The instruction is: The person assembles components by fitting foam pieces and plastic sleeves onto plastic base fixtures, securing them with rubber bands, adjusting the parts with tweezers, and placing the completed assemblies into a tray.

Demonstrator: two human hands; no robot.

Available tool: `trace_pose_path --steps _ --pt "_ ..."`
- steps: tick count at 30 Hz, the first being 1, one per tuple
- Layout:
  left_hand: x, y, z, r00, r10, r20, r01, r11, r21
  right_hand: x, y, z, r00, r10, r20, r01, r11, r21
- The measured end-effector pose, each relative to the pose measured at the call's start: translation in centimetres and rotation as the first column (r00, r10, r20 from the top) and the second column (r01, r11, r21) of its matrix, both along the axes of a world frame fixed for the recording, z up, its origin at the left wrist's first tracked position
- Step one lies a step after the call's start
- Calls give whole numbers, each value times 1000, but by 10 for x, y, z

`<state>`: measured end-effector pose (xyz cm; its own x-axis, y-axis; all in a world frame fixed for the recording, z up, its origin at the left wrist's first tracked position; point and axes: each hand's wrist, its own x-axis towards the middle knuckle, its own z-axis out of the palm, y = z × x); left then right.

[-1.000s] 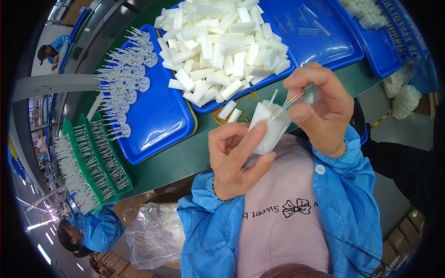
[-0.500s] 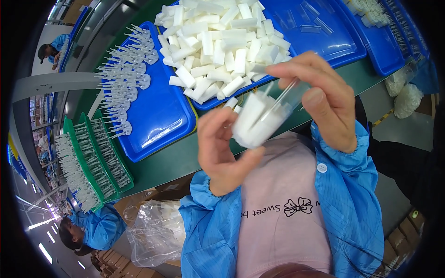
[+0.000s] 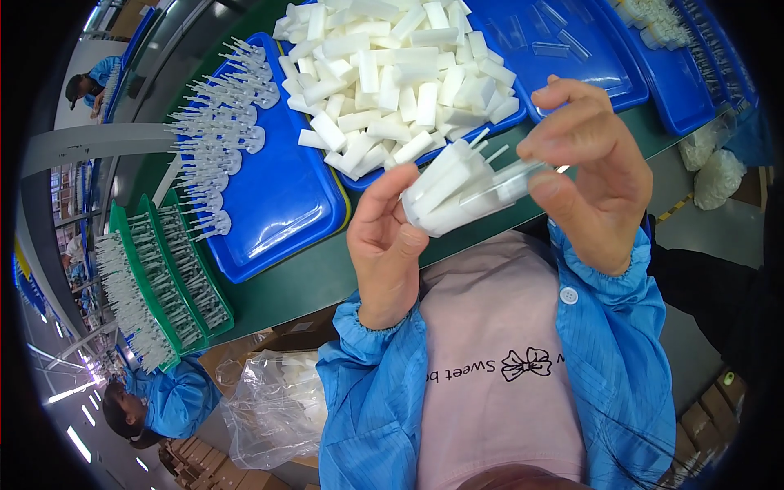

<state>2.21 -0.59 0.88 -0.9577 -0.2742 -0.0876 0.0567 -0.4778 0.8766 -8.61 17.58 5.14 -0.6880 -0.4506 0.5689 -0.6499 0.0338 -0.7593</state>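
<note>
My left hand point(image 3: 382, 245) is closed around the base of a clear plastic part with thin white stems and white foam pieces point(image 3: 449, 178) in it. The part leans to the upper right, over the table's near edge. A clear plastic sleeve point(image 3: 513, 184) runs from it toward my right hand point(image 3: 594, 167). The thumb and fingertips of that hand pinch the sleeve's far end. How the sleeve joins the base is hard to make out.
White foam blocks point(image 3: 408, 77) pile up in a blue tray ahead. A blue tray point(image 3: 278, 188) at left bears stemmed clear parts point(image 3: 220, 147). Green racks point(image 3: 155, 278) stand further left. Clear strips point(image 3: 559, 37) lie in another blue tray point(image 3: 629, 91). A plastic bag point(image 3: 273, 412) sits below the table.
My right hand has shifted slightly right, and its fingers have moved to the sleeve's end. The sleeve now points more to the right. My left hand keeps its hold on the clear part.
</note>
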Motion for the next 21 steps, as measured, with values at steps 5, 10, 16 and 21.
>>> trace_pose_path --steps 5,10,16,21 --pt "2 8 2 994 30 -106 -38 997 -67 12 -2 -2 997 58 48 -56 997 -45" --pt "1 13 3 981 46 -189 -55 998 -42 19 -4 0 995 95 -15 -95 995 -37" --pt "-1 14 4 982 7 -187 -6 1000 8 20 -6 -4 999 41 1 -41 998 -54" --pt "4 6 -5 984 -51 -169 25 988 -153 10 -5 2 992 120 -37 -121 993 -7"
